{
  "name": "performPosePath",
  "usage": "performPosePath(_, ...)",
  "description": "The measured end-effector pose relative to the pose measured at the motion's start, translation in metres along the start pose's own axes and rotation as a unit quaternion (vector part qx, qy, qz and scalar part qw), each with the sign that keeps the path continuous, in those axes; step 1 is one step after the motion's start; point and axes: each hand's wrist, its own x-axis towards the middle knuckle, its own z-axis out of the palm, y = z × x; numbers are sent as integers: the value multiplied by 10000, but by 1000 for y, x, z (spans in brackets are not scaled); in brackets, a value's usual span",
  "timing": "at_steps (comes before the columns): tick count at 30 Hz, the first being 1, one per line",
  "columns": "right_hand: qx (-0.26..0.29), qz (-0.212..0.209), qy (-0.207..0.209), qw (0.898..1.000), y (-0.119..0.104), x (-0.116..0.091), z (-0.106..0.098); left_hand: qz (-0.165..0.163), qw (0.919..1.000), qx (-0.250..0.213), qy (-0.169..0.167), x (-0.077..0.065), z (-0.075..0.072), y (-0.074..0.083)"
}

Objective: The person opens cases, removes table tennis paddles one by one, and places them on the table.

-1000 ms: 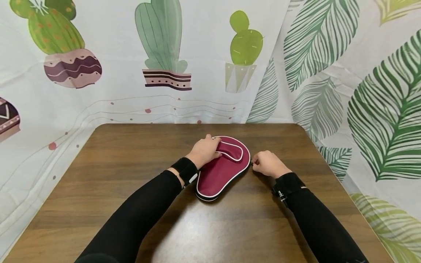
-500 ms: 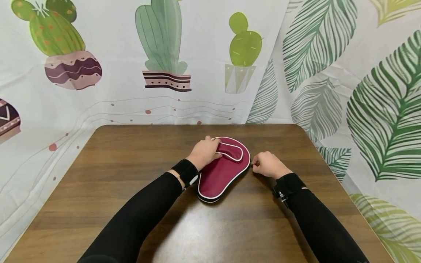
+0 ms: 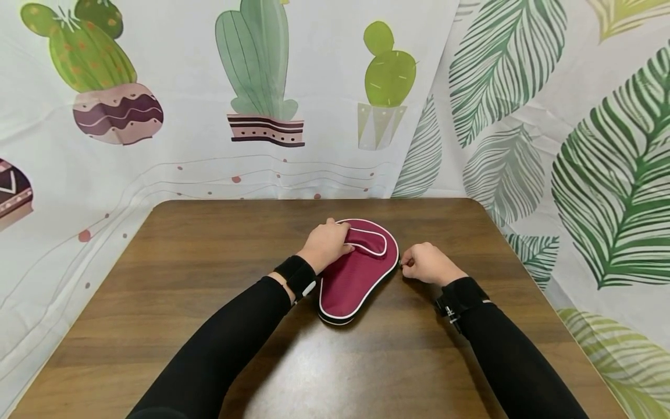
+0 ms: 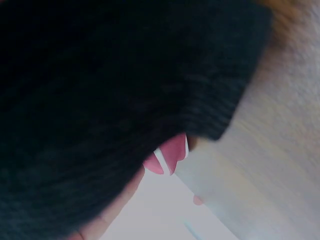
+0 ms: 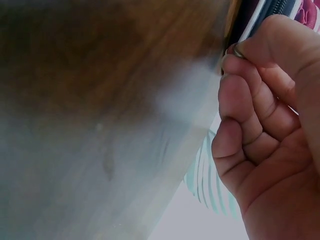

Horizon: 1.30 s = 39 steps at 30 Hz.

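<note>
A maroon table tennis bat case (image 3: pixel 348 285) with white piping and black sides lies on the table, its round end away from me and its narrow end towards me. My left hand (image 3: pixel 323 244) grips it by the left side of the raised pocket (image 3: pixel 369 240), thumb and fingertips on the maroon cloth. At the right edge of the round end, my right hand (image 3: pixel 428 262) pinches a small metal zipper pull (image 5: pixel 238 51) between thumb and forefinger, the other fingers curled. Dark zipper teeth (image 5: pixel 279 7) show in the right wrist view. A black cuff blocks most of the left wrist view.
The brown wooden table (image 3: pixel 209 244) has rounded far corners. Behind it hangs a white cloth (image 3: pixel 324 169) printed with cacti and leaves. Black wrist bands (image 3: pixel 295 274) sit over both black sleeves.
The narrow end of the case has swung slightly to the right. Both hands keep their holds and stay almost in place.
</note>
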Motion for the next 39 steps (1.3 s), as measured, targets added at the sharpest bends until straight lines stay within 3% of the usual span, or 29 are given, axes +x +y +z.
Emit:
performPosePath(12,115,-173,-71,9998,4,-1,2,45,9999,68,137,1,1,2)
performPosePath(18,60,-260,-96,9996,5,0,5,58,9998,147,-146,3,3,-2)
performPosePath(22,53,-193,-162,9997,3,-1,4,487,9979,289,-299,6,3,-7)
performPosePath(26,58,-173,-216,9996,-2,-2,1,1027,9937,75,-437,8,2,-11)
performPosePath(29,48,-195,-276,9994,-4,-3,2,1184,9919,-3,-469,6,6,-14)
performPosePath(33,13,-214,-298,9993,-5,-3,6,1213,9919,135,-351,4,12,-15)
performPosePath(39,-47,-150,-220,9996,-4,-3,2,1019,9945,140,-214,5,6,-10)
